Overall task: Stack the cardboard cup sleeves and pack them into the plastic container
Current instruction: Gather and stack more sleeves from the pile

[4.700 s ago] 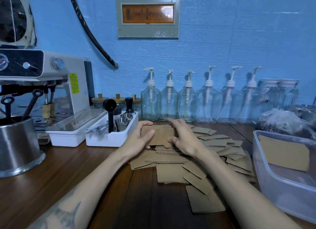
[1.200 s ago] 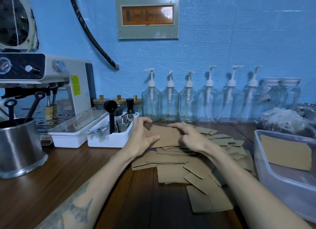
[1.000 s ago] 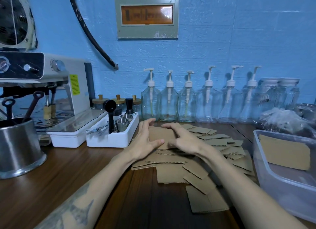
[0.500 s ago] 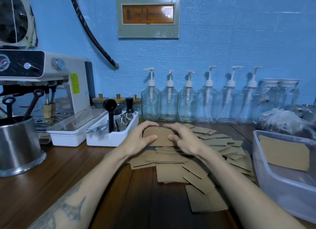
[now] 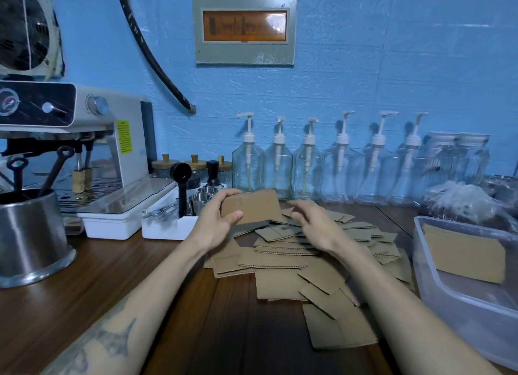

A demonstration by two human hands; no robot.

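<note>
Left hand (image 5: 215, 223) grips a small stack of sleeves (image 5: 252, 206) by its left end, thumb in front, fingers curled over the top edge; stack lifted clear of the pile. Right hand (image 5: 314, 226) hovers just right of it, fingers relaxed and spread, holding nothing, over the loose sleeves (image 5: 283, 262) scattered flat on the wooden counter (image 5: 196, 332). Plastic container (image 5: 448, 299) at far right, one sleeve (image 5: 462, 251) leaning against its inner wall. Pump bottles (image 5: 308, 167) lined along the blue wall. Espresso machine (image 5: 84, 128) at left, white tray (image 5: 168, 226) beside it.
</note>
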